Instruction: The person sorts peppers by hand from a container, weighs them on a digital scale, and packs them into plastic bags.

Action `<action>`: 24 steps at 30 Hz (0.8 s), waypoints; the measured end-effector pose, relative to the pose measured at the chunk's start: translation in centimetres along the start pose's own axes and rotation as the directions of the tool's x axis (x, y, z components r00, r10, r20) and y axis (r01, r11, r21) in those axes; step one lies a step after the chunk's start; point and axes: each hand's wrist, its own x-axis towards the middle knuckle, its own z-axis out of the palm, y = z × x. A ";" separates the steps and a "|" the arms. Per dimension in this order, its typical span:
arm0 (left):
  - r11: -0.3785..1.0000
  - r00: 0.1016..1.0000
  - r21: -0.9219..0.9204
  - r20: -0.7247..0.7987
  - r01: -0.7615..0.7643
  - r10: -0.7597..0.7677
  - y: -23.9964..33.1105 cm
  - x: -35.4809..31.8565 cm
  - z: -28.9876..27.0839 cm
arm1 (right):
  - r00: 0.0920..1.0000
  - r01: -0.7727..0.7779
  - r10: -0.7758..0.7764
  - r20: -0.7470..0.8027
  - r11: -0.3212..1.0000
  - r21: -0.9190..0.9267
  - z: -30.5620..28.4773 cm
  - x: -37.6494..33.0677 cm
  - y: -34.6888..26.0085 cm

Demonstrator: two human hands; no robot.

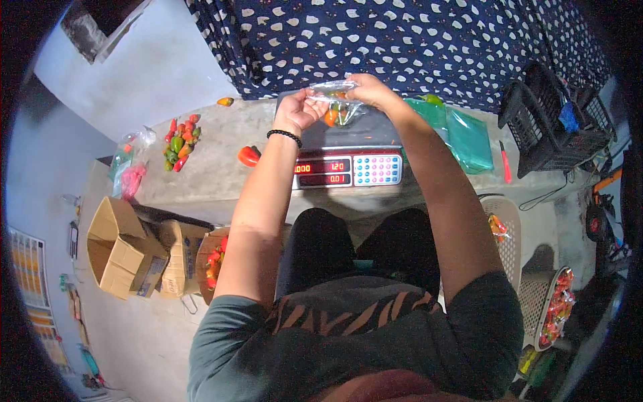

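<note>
An onlooker's view of a person at a grey bench (pixel 221 181), holding a clear plastic bag (pixel 346 118) of peppers, some orange, over the dark platform of a digital scale (pixel 318 138); whether the bag rests on it, I cannot tell. The right hand (pixel 365 90) pinches the bag's upper edge. The left hand (pixel 303 110), palm upward and fingers loosely curled, meets its left side; whether it grips, I cannot tell. The thin film could slip from so light a hold and spill peppers, and hands leaning on the platform could upset the reading. A lone red pepper (pixel 248 156) lies beside the left forearm, easily nudged. Farther left is a mixed pepper pile (pixel 179 146). Rightward are green plastic bags (pixel 470 142), a red-handled knife (pixel 506 165) and black crates (pixel 552 137). A dark blue patterned cloth (pixel 402 43) hangs close behind, limiting reach.
</note>
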 end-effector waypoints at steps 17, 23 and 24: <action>0.578 0.922 0.764 0.055 -0.286 0.382 -3.5 -1.4 0.2 | 0.931 0.339 -0.322 -0.174 0.938 0.074 -0.6 -1.6 -4.6; -0.011 0.609 0.876 0.344 -0.482 0.714 -2.2 2.0 -3.8 | 0.989 0.133 -0.068 0.129 0.788 -0.602 4.1 0.8 -4.2; -0.015 0.638 0.909 0.304 -0.417 0.707 -2.6 1.7 -3.9 | 0.987 0.049 0.061 0.148 0.768 -0.639 4.2 0.5 -4.0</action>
